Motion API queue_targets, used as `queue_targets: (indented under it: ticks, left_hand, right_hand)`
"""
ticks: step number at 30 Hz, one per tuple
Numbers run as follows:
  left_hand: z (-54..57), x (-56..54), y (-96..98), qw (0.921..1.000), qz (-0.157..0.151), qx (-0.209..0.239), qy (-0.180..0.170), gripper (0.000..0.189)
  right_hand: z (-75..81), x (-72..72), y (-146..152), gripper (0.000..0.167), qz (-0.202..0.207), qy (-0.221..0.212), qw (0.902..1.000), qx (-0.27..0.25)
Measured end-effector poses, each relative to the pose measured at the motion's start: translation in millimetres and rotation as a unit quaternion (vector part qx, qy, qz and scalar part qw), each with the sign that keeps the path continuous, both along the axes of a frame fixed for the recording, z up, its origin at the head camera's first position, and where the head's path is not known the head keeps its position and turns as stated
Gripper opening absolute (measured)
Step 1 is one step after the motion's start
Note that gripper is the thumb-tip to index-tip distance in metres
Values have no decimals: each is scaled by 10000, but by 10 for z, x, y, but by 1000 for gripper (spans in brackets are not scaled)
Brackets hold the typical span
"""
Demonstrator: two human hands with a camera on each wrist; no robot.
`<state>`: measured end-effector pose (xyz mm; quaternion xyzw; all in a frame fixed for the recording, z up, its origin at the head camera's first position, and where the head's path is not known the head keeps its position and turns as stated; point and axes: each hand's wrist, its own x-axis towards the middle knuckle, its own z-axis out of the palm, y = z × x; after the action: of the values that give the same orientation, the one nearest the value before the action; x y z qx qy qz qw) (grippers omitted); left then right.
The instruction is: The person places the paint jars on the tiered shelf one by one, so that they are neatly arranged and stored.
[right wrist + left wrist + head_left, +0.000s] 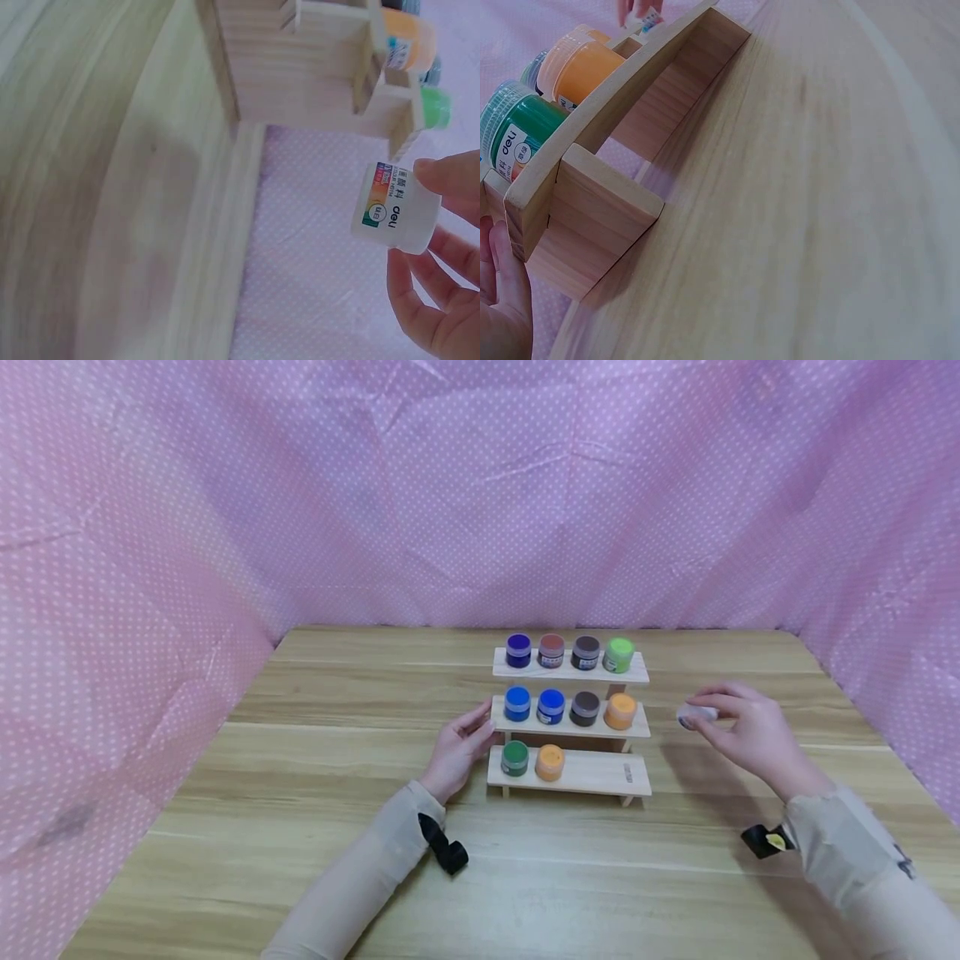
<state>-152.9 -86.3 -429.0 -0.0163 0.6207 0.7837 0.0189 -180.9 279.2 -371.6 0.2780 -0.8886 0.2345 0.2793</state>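
Observation:
A three-tiered wooden rack (600,768) stands on the table, with small paint jars on each step. My left hand (453,753) rests at the rack's left end, its fairly straight fingers against the wood near the middle step. To the right of the rack, my right hand (753,735) holds a white paint jar (394,206) above the table, between thumb and fingers. A label with "deli" shows on that jar. On the lowest step are a green jar (514,758) and an orange jar (550,762), with bare wood to their right.
The middle step carries two blue jars, a dark jar (585,708) and an orange jar (620,711). Above, the top step bears violet, reddish-brown, dark and light green jars (618,655). A pink dotted cloth (480,510) hangs around the wooden table (300,793).

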Motion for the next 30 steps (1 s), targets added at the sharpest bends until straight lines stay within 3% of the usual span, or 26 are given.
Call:
queue_targets:
  ticks: [12, 16, 22, 30]
  left_hand:
    - [-2, -5, -7, 10000, -42, 59, -13, 45]
    - [6, 4, -5, 10000, -32, 6, 1, 45]
    - [-5, -1, -6, 10000, -20, 4, -35, 45]
    - [-20, -2, 3, 9999, 92, 40, 11, 44]
  right_hand:
    - [116, 142, -83, 31, 535, 728, 9950, -424]
    - [172, 183, -123, 18, 818, 1018, 9898, -564]
    - [262, 242, -198, 59, 947, 1111, 9875, -601]
    - [338, 320, -325, 56, 1218, 1261, 9832, -513]
